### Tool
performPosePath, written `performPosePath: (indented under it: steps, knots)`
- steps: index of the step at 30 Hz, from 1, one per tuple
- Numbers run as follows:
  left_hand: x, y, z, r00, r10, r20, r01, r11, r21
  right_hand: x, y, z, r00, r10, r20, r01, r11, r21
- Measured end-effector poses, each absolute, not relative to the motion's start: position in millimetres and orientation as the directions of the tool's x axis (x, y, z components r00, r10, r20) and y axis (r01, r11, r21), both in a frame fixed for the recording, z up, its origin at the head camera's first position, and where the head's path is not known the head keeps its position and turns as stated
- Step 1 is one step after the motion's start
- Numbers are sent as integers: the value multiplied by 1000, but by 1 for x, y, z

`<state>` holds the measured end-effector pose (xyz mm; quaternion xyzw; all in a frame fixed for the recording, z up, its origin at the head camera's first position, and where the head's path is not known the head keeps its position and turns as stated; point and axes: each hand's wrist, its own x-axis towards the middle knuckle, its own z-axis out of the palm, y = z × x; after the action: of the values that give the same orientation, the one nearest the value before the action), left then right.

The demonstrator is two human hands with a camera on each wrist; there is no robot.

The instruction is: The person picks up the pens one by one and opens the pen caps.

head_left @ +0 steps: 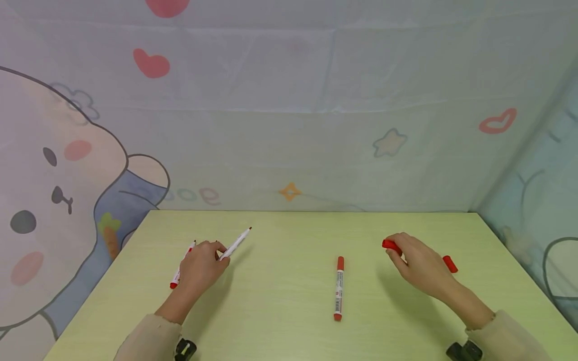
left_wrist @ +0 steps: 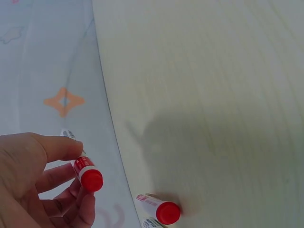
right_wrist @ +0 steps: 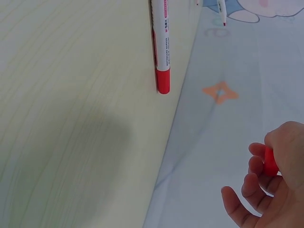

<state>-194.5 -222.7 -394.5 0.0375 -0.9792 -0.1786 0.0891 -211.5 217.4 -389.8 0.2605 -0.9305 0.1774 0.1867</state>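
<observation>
The left hand [head_left: 203, 263], reaching in from a beige sleeve [head_left: 149, 338], is clamped on an uncapped white-barrelled marker with a red rear end [head_left: 236, 244], pinching it between thumb and fingers above the left part of the surface [head_left: 280, 301], its dark writing tip slanting up toward the far edge. The right hand [head_left: 422, 265] is raised over the right part of the surface, its thumb and fingers closed on a small red cylindrical marker cap [head_left: 392, 245]. A second red cylindrical cap [head_left: 450, 264] lies just beside that hand, on the side toward the right edge. Between the two hands, a little right of the middle of the pale yellow-green, wood-grained surface, lies a capped white marker with printed lettering [head_left: 338, 291]; its red cap points to the far edge and its red rear end to the near side. Toward the left edge another white marker with a red rear end [head_left: 176, 277] lies at a slant, partly hidden by the left hand, the rear end nearest the near left corner. Behind the far edge hangs a pale cloth [head_left: 289, 140] printed with hearts, a star and a cartoon animal.
</observation>
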Motion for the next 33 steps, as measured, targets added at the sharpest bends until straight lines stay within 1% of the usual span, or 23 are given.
performPosePath:
  steps: [9, 16, 23, 29, 33]
  knots:
    - [-199, -222, -398, -989, -83, 122, -42, 952, 305, -210, 215, -392, -808, -425, 408, -539, 813, -222]
    - [-203, -221, -404, -993, -104, 60, -84, 958, 274, -209, 214, -394, -808, -420, 413, -538, 811, -228]
    - [-202, -220, -409, -993, -111, 30, -100, 962, 256, -208, 214, -395, -816, -411, 406, -532, 808, -251]
    - [-201, -219, -412, -992, -125, 11, -118, 958, 261, -208, 216, -398, -798, -421, 432, -552, 798, -242]
    - [-201, -221, -413, -991, -131, -6, -129, 960, 248, -208, 217, -399, -797, -421, 433, -554, 796, -245]
